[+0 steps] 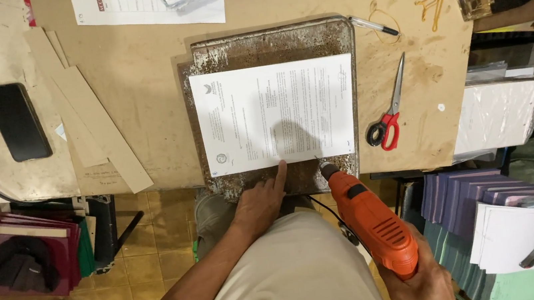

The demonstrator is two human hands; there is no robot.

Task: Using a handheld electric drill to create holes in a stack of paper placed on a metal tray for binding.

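Drilling step: left hand (261, 204), forefinger extended, pinning paper stack (276, 114) near edge; right hand (423, 283) gripping orange drill (372, 222), bit apparently touching. Next: steady vertical pressure.

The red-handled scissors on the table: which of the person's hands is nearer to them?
Left. The left hand presses a finger on the printed paper stack, across the stack from the red-handled scissors. The right hand holds the orange drill lower down, farther from them.

Workshop — drill (374, 221), paper stacks (497, 115).
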